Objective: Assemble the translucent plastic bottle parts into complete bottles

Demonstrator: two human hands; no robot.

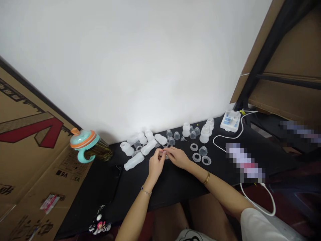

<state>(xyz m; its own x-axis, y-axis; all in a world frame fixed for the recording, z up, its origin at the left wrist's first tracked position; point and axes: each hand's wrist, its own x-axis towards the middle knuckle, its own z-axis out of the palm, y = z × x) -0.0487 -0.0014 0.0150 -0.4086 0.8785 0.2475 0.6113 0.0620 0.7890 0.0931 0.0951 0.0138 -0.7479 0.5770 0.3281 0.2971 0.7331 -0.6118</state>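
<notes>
My left hand (156, 163) and my right hand (178, 157) meet over the black table, fingertips pinched together on a small translucent bottle part (165, 154). Fingers cover most of it, so its exact kind is hard to tell; it looks like a ring or nipple. Just left of my hands lie white baby bottles (134, 161), some on their sides. Beyond my fingers stand clear dome caps (172, 141) and a tiny clear funnel-shaped piece (183, 138). Right of my right hand are translucent collar rings (206, 160) and another dome cap (203, 151).
Upright bottles (204, 134) stand near the wall at right, by a white compartment box (230, 121). A white cable (217, 136) runs to a blurred-out object (244, 162). At left are a teal-lidded drinking cup (85, 142), a dark phone-like slab (114, 182) and cardboard (37, 160).
</notes>
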